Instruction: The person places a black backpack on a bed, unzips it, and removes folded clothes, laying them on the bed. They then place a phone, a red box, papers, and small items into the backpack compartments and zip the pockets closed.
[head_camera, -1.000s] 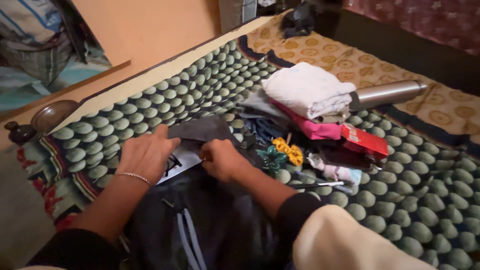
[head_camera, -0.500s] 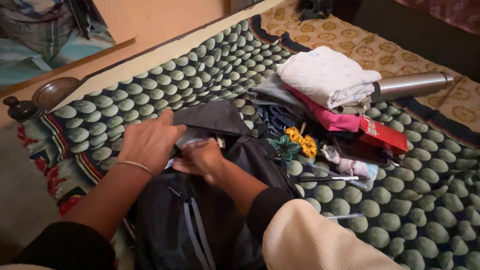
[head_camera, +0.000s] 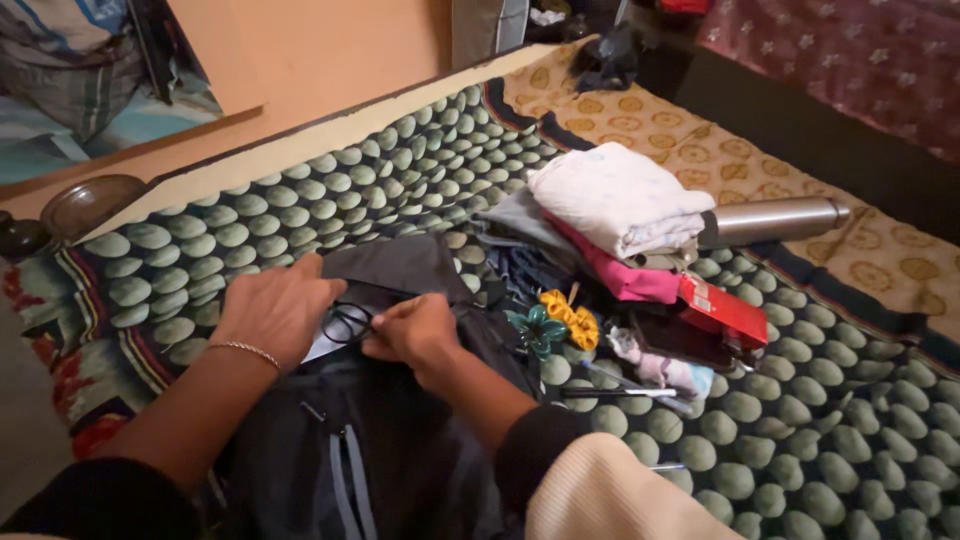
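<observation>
Left hand (head_camera: 280, 310) flat on backpack (head_camera: 380, 440) flap; right hand (head_camera: 415, 335) pinching cord at opening. Soft, limp fabric; likely best held by flap edge.

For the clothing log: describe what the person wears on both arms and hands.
The left hand is bare, with a thin silvery chain bracelet at the wrist and a dark sleeve pushed up toward the elbow. The right hand is bare too, with no jewellery visible; its dark sleeve is likewise pushed up. Neither hand is gloved.
</observation>
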